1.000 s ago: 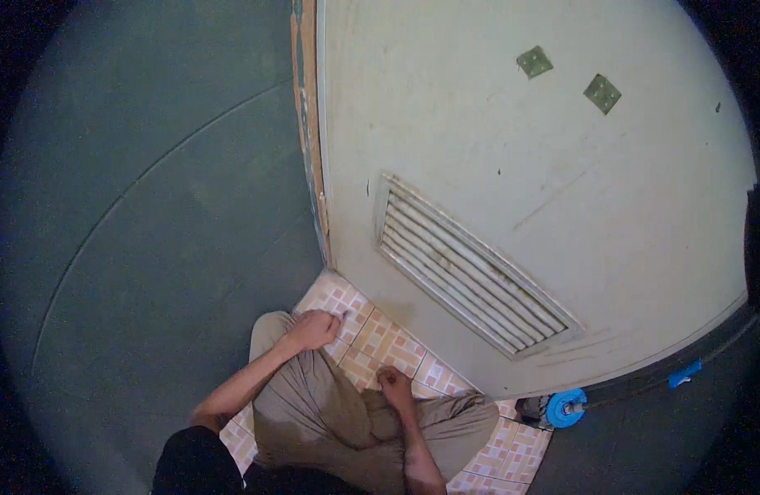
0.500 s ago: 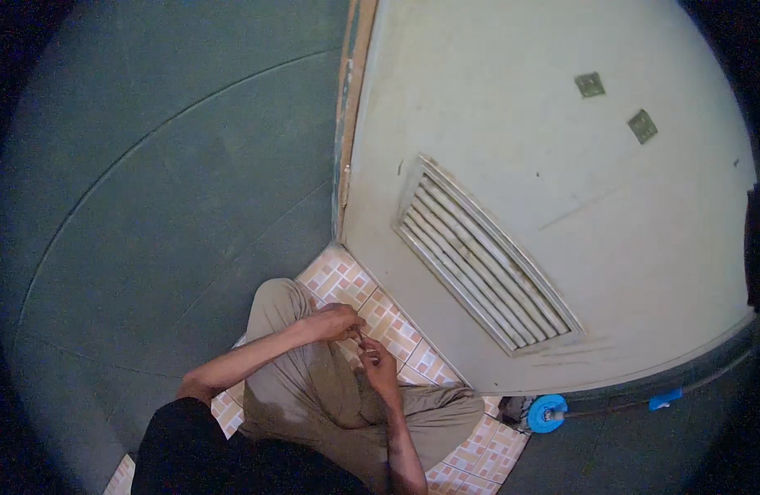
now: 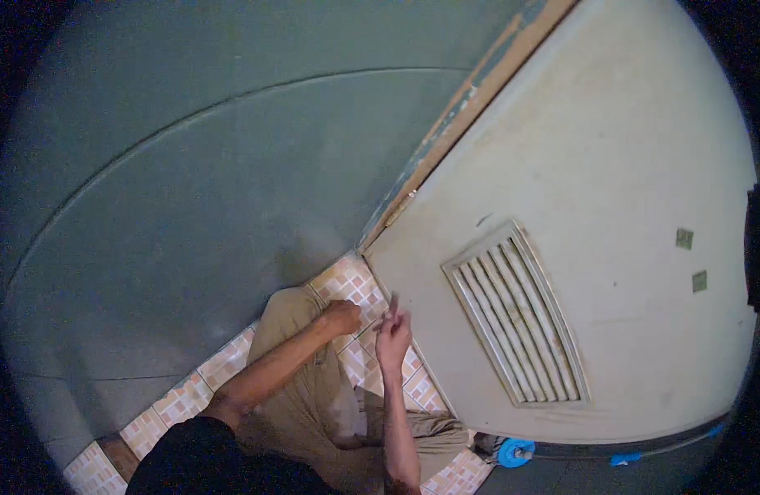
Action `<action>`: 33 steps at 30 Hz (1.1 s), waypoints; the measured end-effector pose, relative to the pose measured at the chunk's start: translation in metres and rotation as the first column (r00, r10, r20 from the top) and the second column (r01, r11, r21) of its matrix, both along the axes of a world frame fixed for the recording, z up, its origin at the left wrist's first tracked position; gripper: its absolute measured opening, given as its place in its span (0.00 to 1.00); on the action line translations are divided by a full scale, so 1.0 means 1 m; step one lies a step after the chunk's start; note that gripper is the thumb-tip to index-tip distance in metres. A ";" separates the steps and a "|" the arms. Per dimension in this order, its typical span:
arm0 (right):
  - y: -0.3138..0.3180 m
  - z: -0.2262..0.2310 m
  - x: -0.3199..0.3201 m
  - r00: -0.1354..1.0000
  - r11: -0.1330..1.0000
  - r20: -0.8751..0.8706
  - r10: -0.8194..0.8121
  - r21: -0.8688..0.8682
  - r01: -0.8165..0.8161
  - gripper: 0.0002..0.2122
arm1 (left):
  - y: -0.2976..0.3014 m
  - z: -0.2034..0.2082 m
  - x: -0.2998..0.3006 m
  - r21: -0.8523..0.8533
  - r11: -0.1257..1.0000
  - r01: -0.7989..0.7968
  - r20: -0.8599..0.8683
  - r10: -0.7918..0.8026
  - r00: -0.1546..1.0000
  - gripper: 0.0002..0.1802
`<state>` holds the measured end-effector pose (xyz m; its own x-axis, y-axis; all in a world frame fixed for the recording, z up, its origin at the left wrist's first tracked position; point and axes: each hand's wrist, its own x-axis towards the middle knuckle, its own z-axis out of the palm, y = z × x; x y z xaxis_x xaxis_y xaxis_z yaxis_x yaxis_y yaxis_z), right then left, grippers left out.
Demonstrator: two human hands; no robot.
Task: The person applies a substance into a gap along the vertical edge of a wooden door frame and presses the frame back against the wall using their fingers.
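My left hand [image 3: 343, 318] is closed in a fist above my left knee, and whatever may be inside it is hidden. Just to its right, my right hand [image 3: 393, 340] is raised near the white door. From its fingertips a small, thin, dark strip [image 3: 395, 302] sticks up, too small and blurred to name. The two hands are a short way apart. Both are over my crossed legs in khaki trousers [image 3: 302, 396].
A white door [image 3: 627, 165] with a slatted vent [image 3: 520, 322] stands close on the right. Its brown frame [image 3: 471, 99] meets a grey-green wall [image 3: 190, 206]. Patterned tiles [image 3: 223, 359] cover the floor. A blue round thing [image 3: 514, 452] lies beyond my right knee.
My hands have come apart: the right has moved up and toward the door with the thin strip, while the left has closed into a fist. The whole view has turned.
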<state>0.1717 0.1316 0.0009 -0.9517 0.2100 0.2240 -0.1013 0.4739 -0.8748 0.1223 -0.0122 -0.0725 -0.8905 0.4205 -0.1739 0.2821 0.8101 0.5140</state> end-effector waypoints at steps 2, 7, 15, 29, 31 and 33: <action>-0.017 0.065 -0.022 0.998 0.997 0.036 0.047 0.058 -0.049 0.09 | 0.002 -0.005 -0.003 0.088 0.995 0.036 0.030 -0.039 0.999 0.20; -0.055 0.227 -0.071 0.891 0.922 -0.336 0.306 0.339 -0.189 0.12 | 0.006 -0.012 -0.002 0.083 0.997 0.011 0.004 -0.011 1.000 0.22; -0.054 0.347 -0.135 0.748 0.761 -0.492 0.446 0.648 -0.027 0.15 | 0.012 -0.033 -0.007 0.075 0.994 0.074 -0.048 -0.070 0.996 0.26; -0.028 0.344 -0.197 0.500 0.503 -0.651 0.571 0.759 0.413 0.17 | 0.014 -0.006 -0.008 -0.015 0.994 0.109 0.203 -0.104 0.974 0.23; -0.069 0.324 -0.214 0.435 0.699 -0.728 0.530 0.665 0.263 0.07 | -0.019 -0.029 -0.019 0.103 0.992 0.075 0.085 -0.084 0.993 0.23; -0.063 0.312 -0.226 0.358 0.722 -0.746 0.562 0.653 0.228 0.05 | -0.008 -0.040 -0.033 -0.061 0.988 0.142 0.052 -0.139 0.989 0.23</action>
